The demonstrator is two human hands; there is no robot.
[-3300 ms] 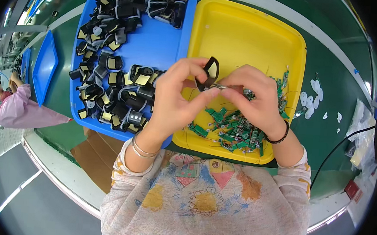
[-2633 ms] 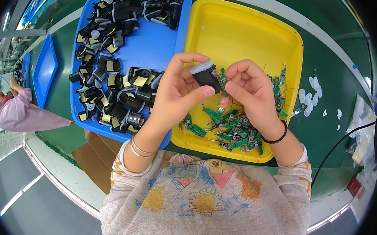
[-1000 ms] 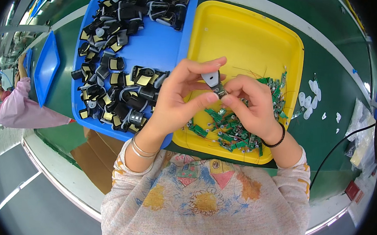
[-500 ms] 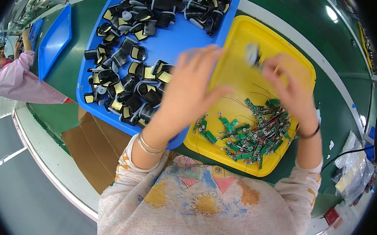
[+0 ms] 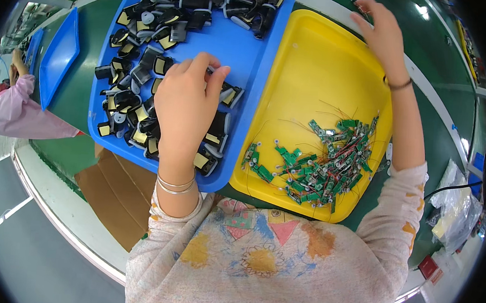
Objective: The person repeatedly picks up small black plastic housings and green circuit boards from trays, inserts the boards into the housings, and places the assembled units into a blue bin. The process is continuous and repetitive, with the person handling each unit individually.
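Observation:
My left hand [image 5: 186,99] is over the blue tray [image 5: 249,67]. Its fingers and thumb close around a black plastic housing, mostly hidden beneath them. Many similar black housings [image 5: 127,99], with grey rims and pale yellow pads, lie around that hand. My right hand [image 5: 381,38] is past the far right rim of the yellow tray [image 5: 295,54], pinching a small dark part [image 5: 361,6] with a pale edge. Little of this part shows between the fingertips. Small green circuit boards [image 5: 329,169] with thin wires are heaped in the near half of the yellow tray.
The trays stand side by side on a green work surface [image 5: 353,221]. Brown cardboard [image 5: 119,190] lies below the blue tray's near left corner. Another blue tray [image 5: 59,57] is at the left, near a person in a pink sleeve [image 5: 26,111]. Clear plastic bags [image 5: 456,208] lie far right.
My left hand has moved left from between the trays onto the black housings and closed there. My right hand has gone up from above the yellow tray to beyond its far rim, carrying the part.

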